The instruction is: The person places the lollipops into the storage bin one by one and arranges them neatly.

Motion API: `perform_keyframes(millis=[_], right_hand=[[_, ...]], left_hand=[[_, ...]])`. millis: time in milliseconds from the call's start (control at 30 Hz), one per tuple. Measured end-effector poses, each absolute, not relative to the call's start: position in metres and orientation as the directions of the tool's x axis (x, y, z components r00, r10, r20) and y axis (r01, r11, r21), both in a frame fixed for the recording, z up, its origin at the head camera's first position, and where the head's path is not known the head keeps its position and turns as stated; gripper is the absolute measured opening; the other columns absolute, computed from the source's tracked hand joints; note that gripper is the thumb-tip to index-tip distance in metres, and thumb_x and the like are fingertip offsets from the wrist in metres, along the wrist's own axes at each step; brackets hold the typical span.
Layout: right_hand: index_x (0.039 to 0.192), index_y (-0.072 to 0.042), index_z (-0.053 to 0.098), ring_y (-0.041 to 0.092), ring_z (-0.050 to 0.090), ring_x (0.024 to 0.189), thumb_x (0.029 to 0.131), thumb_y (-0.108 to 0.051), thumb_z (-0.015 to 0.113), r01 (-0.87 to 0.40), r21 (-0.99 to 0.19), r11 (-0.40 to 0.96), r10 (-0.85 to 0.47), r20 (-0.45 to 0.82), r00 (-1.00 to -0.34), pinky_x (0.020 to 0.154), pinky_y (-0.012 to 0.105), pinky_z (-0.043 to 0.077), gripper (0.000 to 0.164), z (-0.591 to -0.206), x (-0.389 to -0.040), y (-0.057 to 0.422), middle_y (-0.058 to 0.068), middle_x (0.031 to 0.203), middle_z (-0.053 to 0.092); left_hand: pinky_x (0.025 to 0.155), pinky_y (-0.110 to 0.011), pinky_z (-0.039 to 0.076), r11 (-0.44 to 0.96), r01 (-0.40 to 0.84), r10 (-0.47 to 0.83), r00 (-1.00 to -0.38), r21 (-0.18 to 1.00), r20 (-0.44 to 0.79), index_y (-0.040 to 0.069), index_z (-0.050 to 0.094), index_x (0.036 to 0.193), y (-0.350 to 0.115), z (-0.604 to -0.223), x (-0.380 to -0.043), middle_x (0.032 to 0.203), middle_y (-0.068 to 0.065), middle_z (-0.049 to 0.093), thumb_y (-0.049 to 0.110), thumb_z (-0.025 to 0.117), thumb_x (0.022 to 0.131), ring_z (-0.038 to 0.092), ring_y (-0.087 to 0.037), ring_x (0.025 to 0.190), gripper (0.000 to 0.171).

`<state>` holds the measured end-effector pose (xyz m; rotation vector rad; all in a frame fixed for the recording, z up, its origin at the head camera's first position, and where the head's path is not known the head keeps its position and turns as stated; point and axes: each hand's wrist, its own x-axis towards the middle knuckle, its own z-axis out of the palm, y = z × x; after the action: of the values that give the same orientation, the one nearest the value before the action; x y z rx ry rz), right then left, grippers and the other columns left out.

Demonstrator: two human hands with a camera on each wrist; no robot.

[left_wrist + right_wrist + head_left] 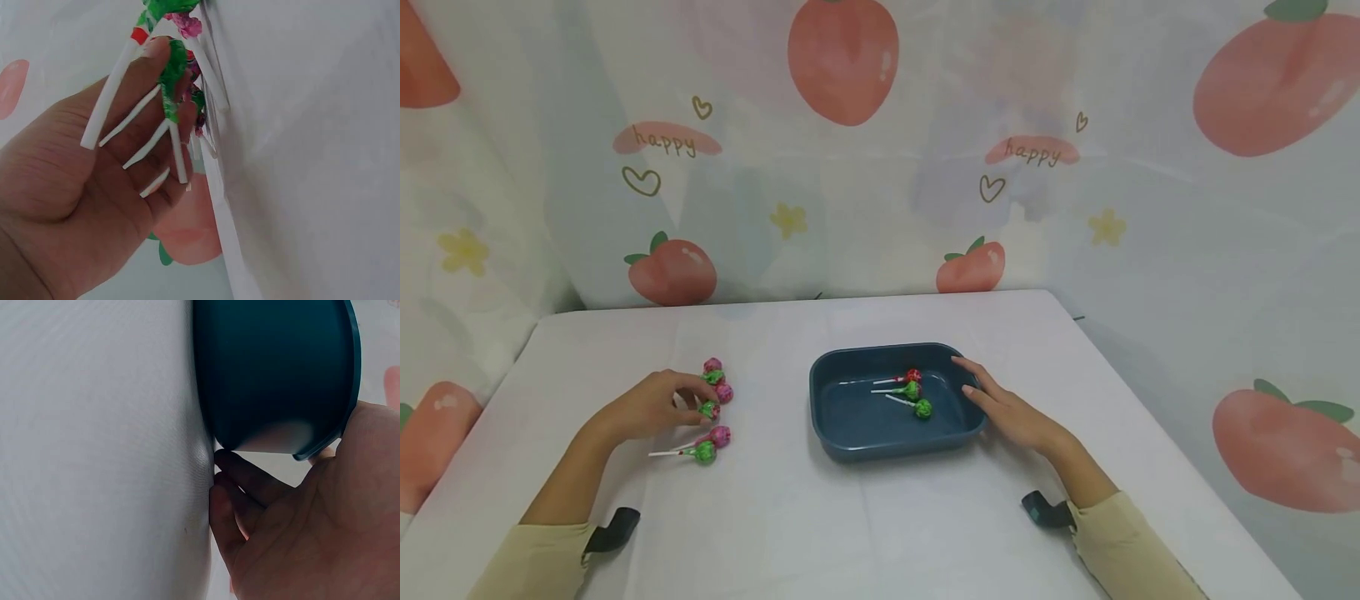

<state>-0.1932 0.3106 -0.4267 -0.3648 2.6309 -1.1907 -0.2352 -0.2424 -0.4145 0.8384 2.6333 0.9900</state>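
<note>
At the left, my left hand pinches a green-wrapped lollipop between thumb and fingers; its white stick lies across the palm side in the left wrist view. Pink lollipops and a green one lie just beyond these fingers. Nearer me, a pink lollipop and a green lollipop lie side by side. My right hand holds the right end of a dark blue tray, thumb over the rim and other fingers low against the outer wall. Inside are a red lollipop and two green lollipops.
A white cloth covers the table. Behind it hangs a fabric backdrop printed with peaches and hearts. Black wrist devices sit by both sleeves, close over the tabletop.
</note>
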Motion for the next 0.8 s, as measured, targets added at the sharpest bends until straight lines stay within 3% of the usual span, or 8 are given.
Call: perform_keyframes(millis=[500,800], right_hand=[[0.165,-0.038,0.017,0.042,0.011,0.154,0.113,-0.044,0.035,-0.127,-0.753,0.646,-0.314,-0.110,-0.943,0.113,0.073,0.012,0.055,-0.427,-0.192,0.310,0.010,0.171,0.012],[0.164,-0.037,0.017,0.041,0.010,0.155,0.113,-0.046,0.035,-0.137,-0.757,0.638,-0.321,-0.100,-0.942,0.114,0.072,0.011,0.055,-0.427,-0.193,0.310,0.010,0.171,0.012]], left_hand=[[0.080,-0.033,0.052,0.634,0.474,0.544,-0.835,0.610,0.084,0.011,0.077,0.110,-0.234,-0.405,-0.237,0.089,0.009,0.065,0.013,0.084,0.088,0.060,-0.016,0.089,0.024],[0.075,-0.031,0.052,0.585,0.482,0.530,-0.836,0.652,0.142,0.019,0.077,0.105,-0.213,-0.398,-0.238,0.089,0.007,0.066,0.009,0.082,0.088,0.061,-0.018,0.086,0.020]])
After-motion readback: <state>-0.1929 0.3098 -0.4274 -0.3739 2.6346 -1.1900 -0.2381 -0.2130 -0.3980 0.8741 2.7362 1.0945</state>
